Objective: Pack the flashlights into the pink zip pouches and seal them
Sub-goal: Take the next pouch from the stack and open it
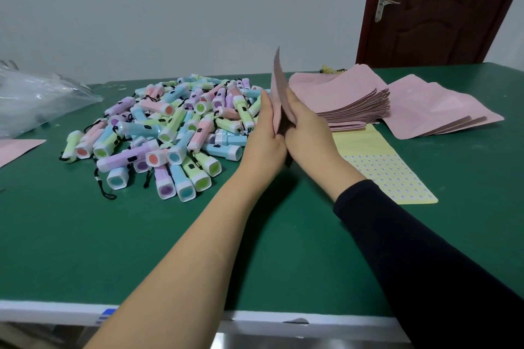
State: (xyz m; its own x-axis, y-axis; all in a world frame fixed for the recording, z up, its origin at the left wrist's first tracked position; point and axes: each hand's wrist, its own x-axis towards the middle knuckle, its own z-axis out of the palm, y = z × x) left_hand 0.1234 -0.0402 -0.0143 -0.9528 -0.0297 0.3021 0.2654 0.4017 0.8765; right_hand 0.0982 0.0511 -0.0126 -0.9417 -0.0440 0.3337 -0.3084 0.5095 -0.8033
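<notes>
The bench point(85, 235) is showing a dark green top with a white front edge. The flashlights point(170, 127) are lying in pastel pink, blue, green and purple, each with a white head, a coloured lens and a black cord point(105, 192). The stacked pouches point(348, 96) and the raised pouch point(276, 85) are showing plain pink. A yellow sheet point(380, 167) is carrying a grid of small pale dots. The door point(442, 8) is looking dark red-brown, the sleeve point(425, 258) black.
</notes>
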